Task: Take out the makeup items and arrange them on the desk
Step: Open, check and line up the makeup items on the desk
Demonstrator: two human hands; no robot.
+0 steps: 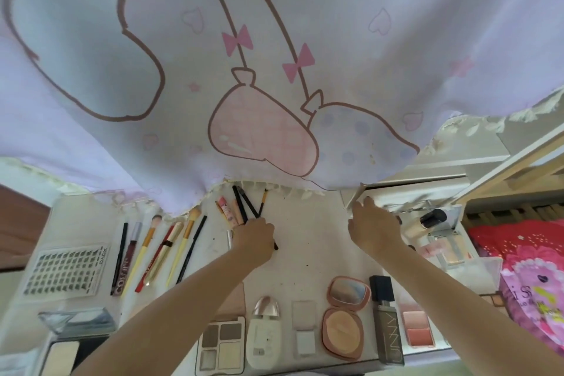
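Gripping a fan of thin pencils [247, 208], your left hand [254, 238] points them away from you, beside the laid-out brushes [171, 246]; right hand [374, 227], fingers seemingly loose, reaches the organizer [439, 223], nearer remaining items.

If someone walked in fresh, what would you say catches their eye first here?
The large pale cloth with a pink cartoon print fills the upper half, draped over the white desk. Below it, the left hand grips a fan of thin black makeup pencils, while the right hand reaches toward a clear plastic organiser.
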